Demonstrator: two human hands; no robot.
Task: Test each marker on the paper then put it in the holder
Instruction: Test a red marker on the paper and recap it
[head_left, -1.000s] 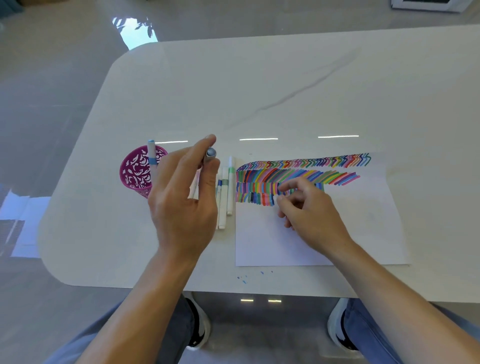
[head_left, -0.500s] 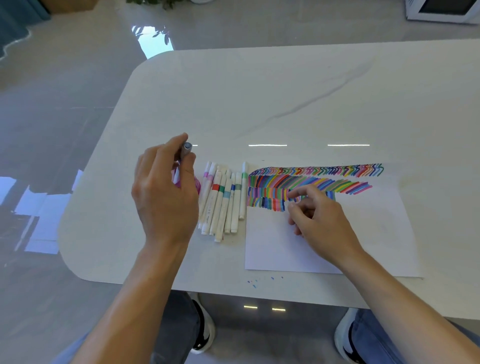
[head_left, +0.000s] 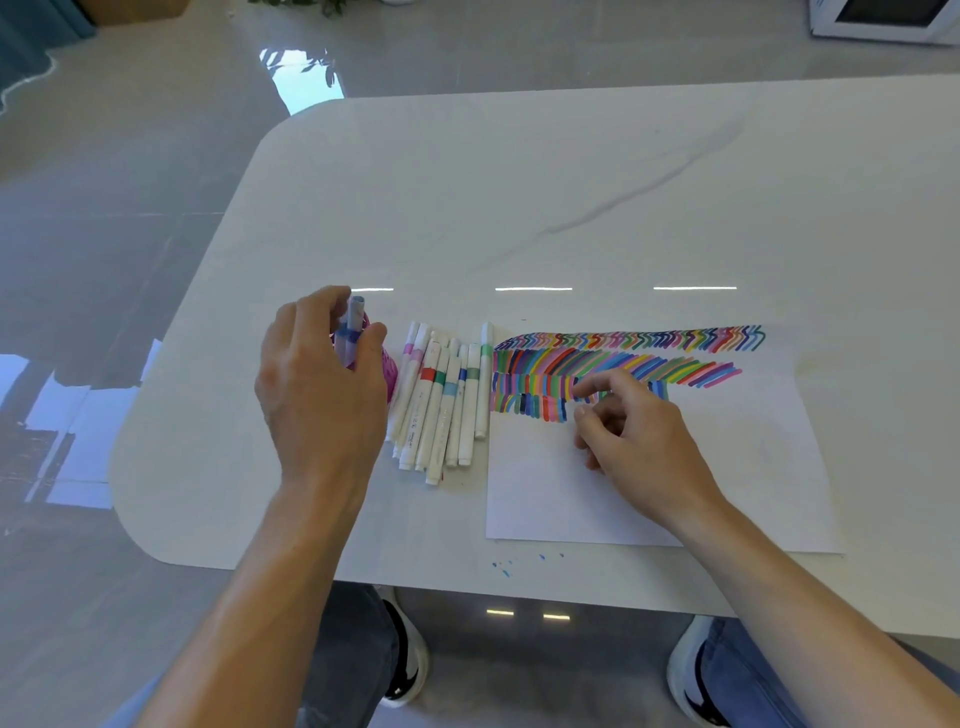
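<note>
Fingers (head_left: 363, 338) of left hand (head_left: 322, 384) around a marker (head_left: 350, 332), right hand's loosely curled; white marble table (head_left: 571, 182), glossy grey floor (head_left: 104, 182).

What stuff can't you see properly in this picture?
- Pink holder, head view: mostly behind the left hand; how many markers are inside cannot be told.
- Marker in that hand: its lower end is hidden by the fingers.
- Paper: the right hand covers some stripes.
- Print on the loose markers: too small to read.
</note>
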